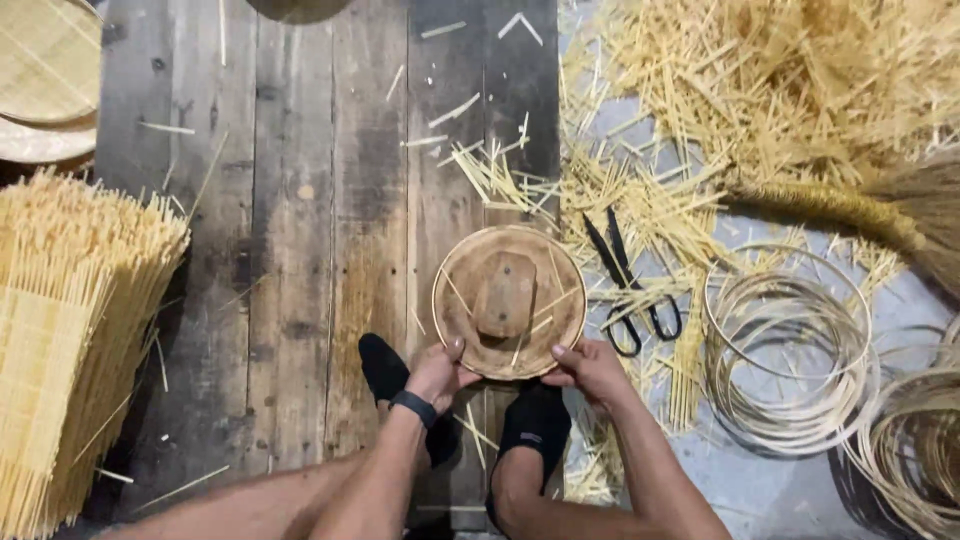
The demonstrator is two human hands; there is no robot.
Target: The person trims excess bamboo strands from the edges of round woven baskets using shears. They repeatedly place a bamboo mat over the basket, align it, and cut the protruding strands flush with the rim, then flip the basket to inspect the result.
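Note:
A round wooden disc (pixel 510 300) with a raised block in its middle and a thin bamboo hoop around its rim lies on the plank floor. My left hand (pixel 437 372), with a black band at the wrist, grips the disc's near left edge. My right hand (pixel 592 368) grips its near right edge. Both thumbs press on the rim. A few bamboo slivers lie on top of the disc. My feet in black socks (pixel 535 420) sit just below it.
Black scissors (pixel 630 285) lie right of the disc among cut bamboo strips (pixel 760 90). Coils of thin bamboo hoops (pixel 790 350) rest at right, a broom (pixel 880 205) above them. Woven bamboo mats with upright sticks (pixel 70 330) stand at left, round trays (pixel 45 80) top left.

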